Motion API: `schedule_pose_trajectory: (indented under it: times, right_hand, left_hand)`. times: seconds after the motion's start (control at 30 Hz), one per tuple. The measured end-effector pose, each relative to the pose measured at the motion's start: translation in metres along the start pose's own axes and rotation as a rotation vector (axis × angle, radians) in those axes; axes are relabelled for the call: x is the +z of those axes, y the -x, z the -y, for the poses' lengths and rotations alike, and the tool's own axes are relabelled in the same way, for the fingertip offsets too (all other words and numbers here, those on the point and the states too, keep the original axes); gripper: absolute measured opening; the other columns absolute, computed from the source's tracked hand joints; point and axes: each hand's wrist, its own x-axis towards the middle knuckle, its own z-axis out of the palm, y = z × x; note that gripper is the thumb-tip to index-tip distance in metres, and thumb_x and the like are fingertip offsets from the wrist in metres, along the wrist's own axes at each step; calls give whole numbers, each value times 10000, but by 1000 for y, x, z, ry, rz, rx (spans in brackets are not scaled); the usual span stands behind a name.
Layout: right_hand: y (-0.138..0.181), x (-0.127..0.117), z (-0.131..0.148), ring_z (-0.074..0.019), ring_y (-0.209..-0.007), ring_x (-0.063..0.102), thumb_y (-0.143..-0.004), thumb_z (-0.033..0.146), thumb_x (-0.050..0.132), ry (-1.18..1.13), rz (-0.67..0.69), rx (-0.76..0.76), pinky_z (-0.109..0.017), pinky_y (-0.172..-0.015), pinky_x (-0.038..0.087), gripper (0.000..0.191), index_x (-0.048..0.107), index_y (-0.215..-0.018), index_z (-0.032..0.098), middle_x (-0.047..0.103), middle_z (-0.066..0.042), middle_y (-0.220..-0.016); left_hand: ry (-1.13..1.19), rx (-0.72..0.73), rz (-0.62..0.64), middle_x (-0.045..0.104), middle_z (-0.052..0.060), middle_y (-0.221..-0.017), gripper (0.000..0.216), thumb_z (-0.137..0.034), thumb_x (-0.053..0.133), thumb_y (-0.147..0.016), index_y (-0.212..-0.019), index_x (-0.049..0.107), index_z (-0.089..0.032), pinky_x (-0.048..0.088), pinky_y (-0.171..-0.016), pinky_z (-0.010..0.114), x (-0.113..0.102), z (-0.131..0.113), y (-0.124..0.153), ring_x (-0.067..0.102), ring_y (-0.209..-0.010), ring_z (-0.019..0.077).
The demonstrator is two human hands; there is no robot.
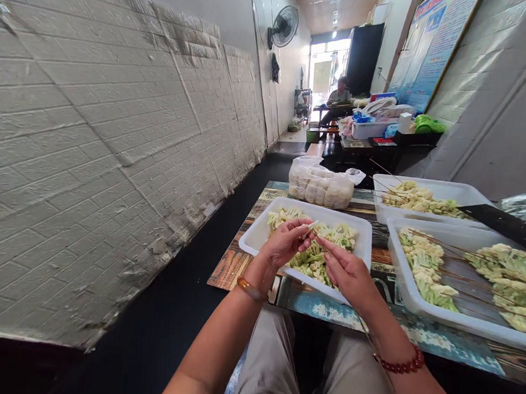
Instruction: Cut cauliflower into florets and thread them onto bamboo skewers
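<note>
My left hand [290,242] is closed in a pinch on a small pale cauliflower floret [311,225], mostly hidden by the fingers. Closed round a thin wooden skewer [362,325], my right hand [346,270] sits just to the right, and the skewer's tip end meets the floret. Both hands are above a white plastic tray [251,239] of loose cauliflower florets [308,266]. To the right, another white tray [411,300] contains cauliflower skewers [508,265] laid in two groups, their sticks pointing inward.
Behind the floret tray stands a clear plastic bag [320,186] of round pale items. A third tray [448,189] holds more skewered cauliflower. A dark flat bar [508,226] crosses the right trays. One person [340,95] sits at a far table. A brick-patterned wall [115,120] runs along the left.
</note>
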Motion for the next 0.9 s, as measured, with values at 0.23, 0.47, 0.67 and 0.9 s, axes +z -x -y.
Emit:
schedule_pose_trajectory:
  times: [0.23,0.47,0.67,0.9]
  right_hand:
    - [0,1,1,-99,-470,303,-907,436,457,15,-8,49,-224,-442,228,529,515,-1353,157,319,60,-529]
    - [1,2,1,-101,-470,322,-895,445,469,64,-45,33,-218,-425,246,533,536,-1339,158,370,45,-531]
    - [0,2,-2,-96,-455,308,-898,452,467,28,-34,51,-221,-430,223,551,511,-1361,157,337,59,-514]
    - [1,2,-3,-94,-440,291,-883,477,486,-1,-43,58,-224,-418,214,582,518,-1355,138,324,62,-502]
  left_hand:
    - [-8,2,-22,613,8,-653,316,-310,762,-673,-864,581,-134,288,-447,144,0,0,1,501,-489,38]
    - [-3,21,-36,628,11,-680,351,-323,774,-656,-881,585,-130,306,-462,148,-1,0,2,518,-507,42]
    - [-10,15,-46,624,-2,-675,359,-331,782,-644,-867,579,-137,327,-477,147,0,0,2,516,-503,38]
    - [-27,6,-29,616,0,-662,344,-330,781,-638,-845,589,-135,304,-465,156,1,0,3,494,-494,36]
